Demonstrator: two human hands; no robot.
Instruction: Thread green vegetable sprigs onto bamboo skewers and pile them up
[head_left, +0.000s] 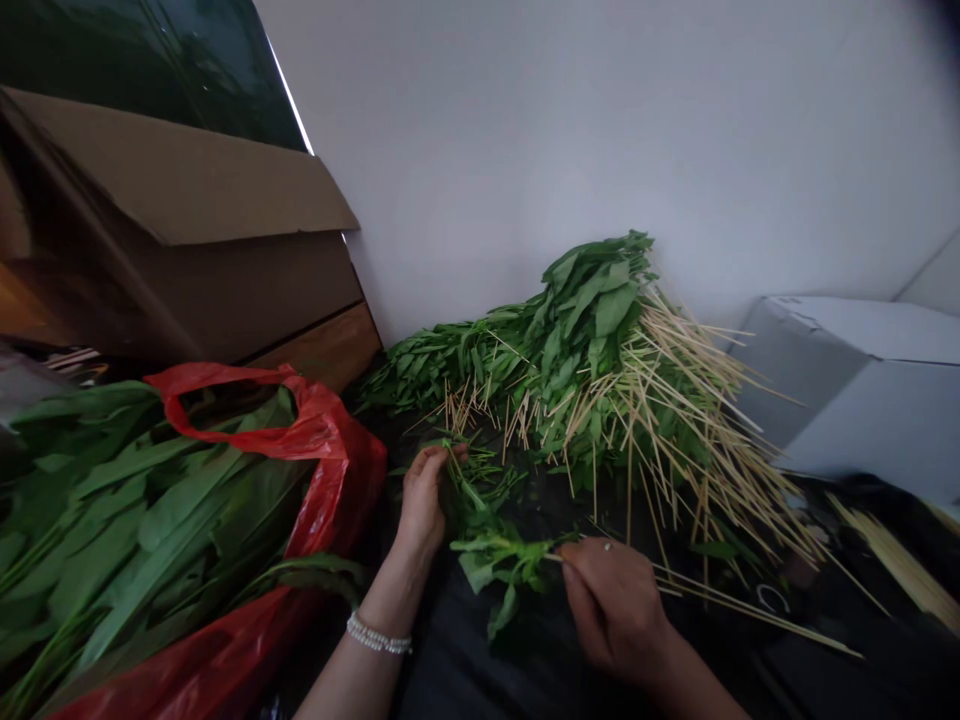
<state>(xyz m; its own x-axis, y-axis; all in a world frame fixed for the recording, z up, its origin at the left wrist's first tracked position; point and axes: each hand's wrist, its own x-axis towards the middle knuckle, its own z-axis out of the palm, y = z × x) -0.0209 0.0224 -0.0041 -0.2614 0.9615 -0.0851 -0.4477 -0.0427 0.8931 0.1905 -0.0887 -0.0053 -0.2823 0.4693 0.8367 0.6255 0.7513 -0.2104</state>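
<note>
My right hand (619, 605) is closed round thin bamboo skewers (780, 615), whose long ends stick out to the right. At their front end, left of my fist, sits a bunch of leafy greens (502, 570). My left hand (424, 500), with a beaded bracelet on the wrist, pinches a green stem (451, 458) between thumb and fingers. Just right of that hand lie loose cut stems (491, 480) on the black surface (465, 670). Behind both hands is a heap of skewered greens (592, 300), bare skewer ends (697, 390) fanning out to the right.
On the left a red plastic bag (345, 480) holds large leafy greens (165, 510). Behind it stands an open cardboard box (247, 290). A white box (877, 400) is at the right, with more bamboo skewers (900, 560) in front of it. A pale wall (562, 130) closes off the back.
</note>
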